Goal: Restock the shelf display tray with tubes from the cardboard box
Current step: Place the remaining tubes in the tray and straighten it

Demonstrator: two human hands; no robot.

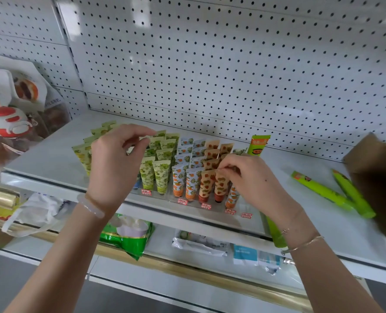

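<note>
"Where were the tubes (180,177)?"
"Upright in the tray (169,198) on the shelf (52,159); the box (377,168) stood right."
"The fingers?"
"Right hand (250,179) pinched a brown tube (220,186). Left hand (113,166) curled over green tubes (161,177), grasp unclear."

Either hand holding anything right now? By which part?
Right hand pinches a peach-coloured tube by its flat top end. Left hand curls over the green tubes; whether it grips one cannot be told.
</note>
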